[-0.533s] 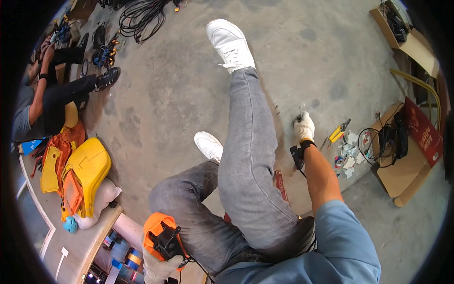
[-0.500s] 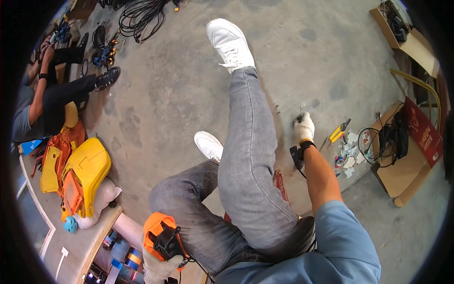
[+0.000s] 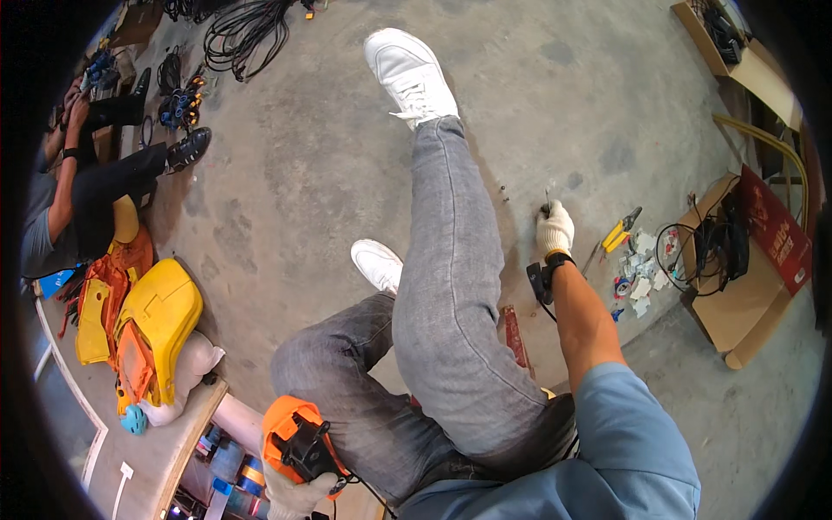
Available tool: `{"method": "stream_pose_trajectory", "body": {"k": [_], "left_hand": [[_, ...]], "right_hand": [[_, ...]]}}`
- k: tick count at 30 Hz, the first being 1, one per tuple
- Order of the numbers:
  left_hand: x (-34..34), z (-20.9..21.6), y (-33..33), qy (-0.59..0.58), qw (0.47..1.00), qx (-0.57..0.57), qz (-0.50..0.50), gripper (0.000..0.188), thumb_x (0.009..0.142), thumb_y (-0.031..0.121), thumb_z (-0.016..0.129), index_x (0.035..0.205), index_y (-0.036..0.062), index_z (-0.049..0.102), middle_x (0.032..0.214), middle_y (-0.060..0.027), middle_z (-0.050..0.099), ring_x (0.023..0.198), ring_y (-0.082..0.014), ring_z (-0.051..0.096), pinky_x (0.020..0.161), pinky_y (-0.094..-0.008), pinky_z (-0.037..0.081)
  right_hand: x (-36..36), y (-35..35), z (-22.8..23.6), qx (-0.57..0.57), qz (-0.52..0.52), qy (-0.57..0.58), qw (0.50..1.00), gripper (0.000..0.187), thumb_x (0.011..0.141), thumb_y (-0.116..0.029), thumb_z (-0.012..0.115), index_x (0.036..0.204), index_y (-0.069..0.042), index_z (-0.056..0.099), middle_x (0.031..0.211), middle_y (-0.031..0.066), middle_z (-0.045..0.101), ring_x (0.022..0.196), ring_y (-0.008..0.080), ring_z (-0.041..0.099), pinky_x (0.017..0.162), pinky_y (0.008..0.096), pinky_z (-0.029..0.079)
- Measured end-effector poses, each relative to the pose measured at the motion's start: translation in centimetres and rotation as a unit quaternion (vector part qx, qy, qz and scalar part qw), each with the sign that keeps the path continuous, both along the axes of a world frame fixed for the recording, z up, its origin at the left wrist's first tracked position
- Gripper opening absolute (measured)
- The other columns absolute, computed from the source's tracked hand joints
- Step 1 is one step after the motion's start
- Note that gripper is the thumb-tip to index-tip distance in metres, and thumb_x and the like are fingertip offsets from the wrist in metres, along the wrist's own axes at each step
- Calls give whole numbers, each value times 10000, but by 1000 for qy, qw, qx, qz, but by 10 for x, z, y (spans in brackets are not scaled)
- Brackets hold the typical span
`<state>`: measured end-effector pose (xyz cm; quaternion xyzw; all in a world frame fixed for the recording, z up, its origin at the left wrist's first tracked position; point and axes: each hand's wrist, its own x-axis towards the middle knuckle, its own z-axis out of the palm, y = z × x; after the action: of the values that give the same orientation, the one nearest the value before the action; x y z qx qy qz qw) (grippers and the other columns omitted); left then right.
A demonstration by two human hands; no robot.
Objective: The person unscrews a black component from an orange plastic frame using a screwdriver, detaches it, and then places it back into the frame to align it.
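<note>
Since the earlier frame, the head view has turned a little, so the floor things at the right sit slightly higher and the yellow shell at the left slightly lower; both hands hold the same things.

In the head view, the left hand has its gloved fingers closed on the lower end of an orange housing, which is beside the bent left knee, at the lower edge. A black part sits in it, and a black cable trails beside it. The housing looks like stiff, hollow plastic, probably light for its bulk and a little slick; the cotton glove should help. The outer orange wall seems the sound place to hold; the black part and cable look more delicate and should not carry the weight.

The right hand, also gloved, is closed round a thin tool, its slim shaft pointing away from the person above the floor. It looks light and rigid, best held by the dark handle. Pliers and pale scraps lie to the right.
</note>
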<state>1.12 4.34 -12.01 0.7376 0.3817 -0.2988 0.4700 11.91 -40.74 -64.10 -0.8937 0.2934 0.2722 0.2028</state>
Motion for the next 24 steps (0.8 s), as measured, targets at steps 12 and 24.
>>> {"method": "stream_pose_trajectory", "body": {"k": [12, 24], "left_hand": [[0, 3, -3, -30, 999, 12, -25, 922, 677, 122, 922, 1493, 33, 502, 1223, -78, 681, 1006, -193, 714, 866, -347, 631], [-1, 5, 1, -71, 995, 11, -74, 1154, 758, 260, 941, 1684, -14, 308, 1574, -220, 558, 1462, -307, 548, 1242, -412, 421]], "right_hand": [[-3, 0, 3, -22, 13, 33, 999, 278, 985, -311, 705, 1119, -69, 721, 1146, 207, 761, 1119, 428, 710, 973, 520, 562], [24, -67, 85, 119, 56, -54, 990, 206, 924, -213, 700, 1007, -26, 731, 857, 156, 753, 707, 279, 739, 697, 426, 602]]}}
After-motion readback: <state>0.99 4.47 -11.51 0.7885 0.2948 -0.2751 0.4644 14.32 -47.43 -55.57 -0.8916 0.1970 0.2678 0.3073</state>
